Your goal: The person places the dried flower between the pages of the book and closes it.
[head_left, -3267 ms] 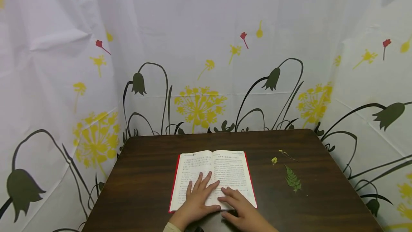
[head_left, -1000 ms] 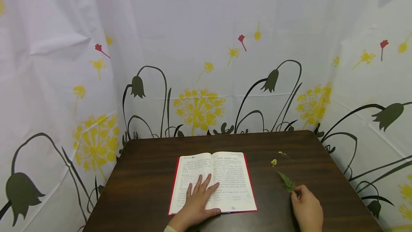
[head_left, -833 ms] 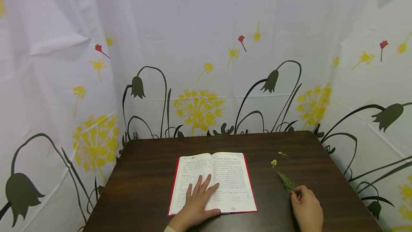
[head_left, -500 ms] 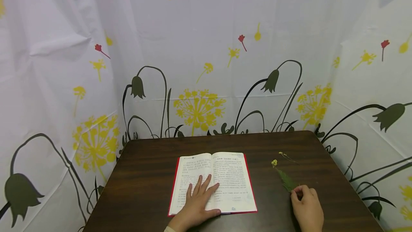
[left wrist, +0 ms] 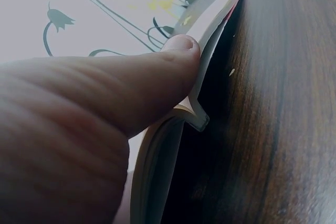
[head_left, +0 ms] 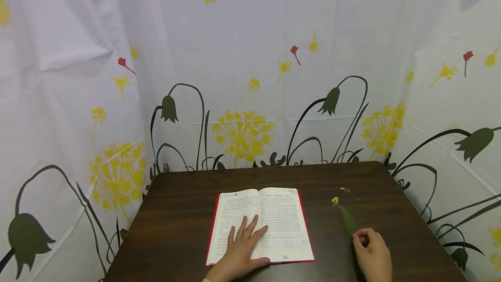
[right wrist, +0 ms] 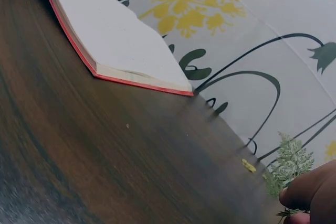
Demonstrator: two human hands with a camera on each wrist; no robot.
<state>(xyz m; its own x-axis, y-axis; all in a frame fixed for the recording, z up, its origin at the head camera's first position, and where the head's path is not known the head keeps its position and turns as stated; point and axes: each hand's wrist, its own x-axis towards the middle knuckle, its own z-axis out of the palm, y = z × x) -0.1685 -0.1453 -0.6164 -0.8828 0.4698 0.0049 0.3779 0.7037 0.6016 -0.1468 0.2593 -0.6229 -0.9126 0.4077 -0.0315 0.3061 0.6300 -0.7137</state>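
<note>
An open book (head_left: 282, 225) with a red cover lies on the table. On its pages my left hand (head_left: 239, 253) rests flat, fingers spread. In the left wrist view the thumb (left wrist: 152, 77) lies over the lower page edge by the spine. Off to the right of the book, my right hand (head_left: 373, 256) pinches the lower end of a green fern leaf (head_left: 348, 220) between thumb and fingers. The right wrist view shows the fern leaf (right wrist: 289, 158) standing up from the fingertips, its stem end partly hidden by them.
A small yellow flower (head_left: 335, 201) lies just past the fern's tip. Behind it is a thin sprig (head_left: 350, 193) with yellow bits. The dark wooden table (head_left: 176, 221) ends at a white curtain (head_left: 250, 55) printed with flowers.
My right hand has left the book, moved right and taken the fern leaf by its lower end. The fern's tip has swung left towards the yellow flower. My left hand stays on the book.
</note>
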